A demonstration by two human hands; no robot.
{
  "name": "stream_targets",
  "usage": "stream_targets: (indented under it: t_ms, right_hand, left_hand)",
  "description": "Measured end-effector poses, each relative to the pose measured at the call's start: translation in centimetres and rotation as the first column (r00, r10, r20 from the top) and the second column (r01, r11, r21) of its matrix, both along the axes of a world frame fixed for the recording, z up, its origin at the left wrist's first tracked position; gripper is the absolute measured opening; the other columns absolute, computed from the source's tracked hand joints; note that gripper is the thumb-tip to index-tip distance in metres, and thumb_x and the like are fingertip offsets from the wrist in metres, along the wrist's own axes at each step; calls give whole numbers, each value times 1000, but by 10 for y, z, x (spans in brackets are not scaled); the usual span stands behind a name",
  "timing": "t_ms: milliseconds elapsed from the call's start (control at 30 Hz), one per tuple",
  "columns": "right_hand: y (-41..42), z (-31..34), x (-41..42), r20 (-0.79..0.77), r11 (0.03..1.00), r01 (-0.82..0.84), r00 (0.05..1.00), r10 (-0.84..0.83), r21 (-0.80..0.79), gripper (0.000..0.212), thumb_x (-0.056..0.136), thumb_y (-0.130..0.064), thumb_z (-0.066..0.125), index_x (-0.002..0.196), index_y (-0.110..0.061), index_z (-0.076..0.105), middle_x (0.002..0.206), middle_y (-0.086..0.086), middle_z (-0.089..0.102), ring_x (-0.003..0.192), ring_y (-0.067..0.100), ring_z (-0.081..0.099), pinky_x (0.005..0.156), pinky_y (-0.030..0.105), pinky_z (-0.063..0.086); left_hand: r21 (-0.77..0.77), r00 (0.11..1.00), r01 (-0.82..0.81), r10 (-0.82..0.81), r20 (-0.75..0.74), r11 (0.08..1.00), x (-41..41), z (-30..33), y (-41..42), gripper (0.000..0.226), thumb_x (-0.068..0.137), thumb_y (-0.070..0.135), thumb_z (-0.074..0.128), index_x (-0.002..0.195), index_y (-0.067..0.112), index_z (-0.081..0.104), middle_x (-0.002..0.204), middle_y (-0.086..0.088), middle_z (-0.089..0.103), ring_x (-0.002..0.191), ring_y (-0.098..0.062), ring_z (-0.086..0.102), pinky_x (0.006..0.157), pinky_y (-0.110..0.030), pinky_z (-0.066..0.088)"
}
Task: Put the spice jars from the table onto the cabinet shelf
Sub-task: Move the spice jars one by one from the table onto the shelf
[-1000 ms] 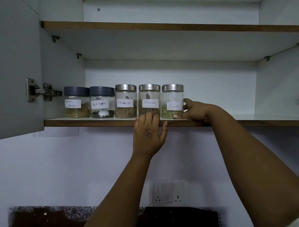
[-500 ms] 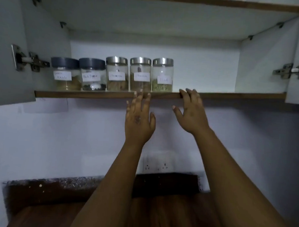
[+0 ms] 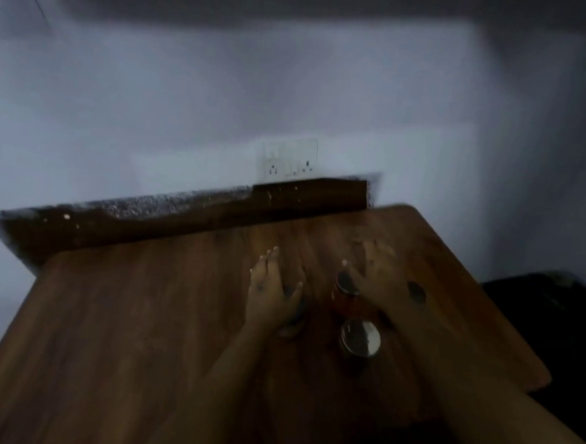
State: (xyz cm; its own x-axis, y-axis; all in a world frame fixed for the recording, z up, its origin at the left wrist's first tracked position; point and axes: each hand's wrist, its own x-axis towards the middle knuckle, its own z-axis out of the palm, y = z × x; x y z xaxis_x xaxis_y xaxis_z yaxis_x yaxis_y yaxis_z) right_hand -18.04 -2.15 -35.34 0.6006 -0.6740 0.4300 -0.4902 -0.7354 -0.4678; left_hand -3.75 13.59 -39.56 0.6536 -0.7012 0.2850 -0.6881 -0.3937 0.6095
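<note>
The view is blurred and looks down on the brown wooden table (image 3: 146,316). Several spice jars stand on it to the right of the middle: one with a shiny metal lid (image 3: 360,337), one with reddish contents (image 3: 345,293), and a dark lid (image 3: 416,292) further right. My left hand (image 3: 270,288) is stretched out with straight fingers over another jar (image 3: 294,321), which it partly hides. My right hand (image 3: 378,276) is spread above the reddish jar. Neither hand holds anything. The cabinet shelf is out of view.
A white wall with a socket plate (image 3: 289,161) rises behind the table. A dark speckled counter strip (image 3: 134,208) runs along the table's back edge. A dark object (image 3: 550,300) stands to the right of the table.
The view has swung down from the cabinet shelf to the table. Both hands have dropped from the shelf edge and now hover over the jars on the table.
</note>
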Motion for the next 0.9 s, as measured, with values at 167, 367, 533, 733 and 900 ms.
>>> stream_targets:
  t_ms: [167,367,533,733,900]
  right_hand:
    - [17,-53,-32,-559,969,-189,792,247,160,108,58,-78,61,147,-23,37,150,11,32,135,36,31,107,46,34]
    - [27,-80,-64,-657,924,-187,657,370,333,88,69,-28,81,142,-38,33,138,-1,31,126,28,38,97,43,47]
    - [39,-35,-98,-283,889,-195,901,329,414,79,66,-51,80,134,-35,42,125,-5,46,116,15,49,93,33,47]
    - [62,26,-144,-145,860,-185,948,285,476,62,74,-67,66,122,-29,54,103,-14,57,95,6,57,82,25,46]
    - [59,54,-164,251,473,-334,940,231,816,47,77,-37,77,120,-30,60,114,-1,59,95,15,63,76,33,58]
  left_hand:
    - [54,997,-26,30,-75,998,-31,-42,30,91,85,36,70,152,4,18,150,-10,35,140,-27,31,120,-48,22]
    - [30,994,-102,103,-35,994,-70,-54,46,98,85,44,69,154,3,12,155,-10,27,142,-24,27,121,-43,21]
    - [115,975,167,-146,-169,979,-134,-57,49,117,67,68,69,154,23,5,160,0,16,147,-18,17,121,-43,19]
    - [-155,846,115,-178,-502,981,-194,-12,43,86,59,40,89,131,35,41,131,14,55,121,-7,54,94,-24,50]
    - [-336,463,227,-404,-789,914,-215,24,56,81,63,36,84,135,23,48,120,2,67,106,-14,66,82,-27,55]
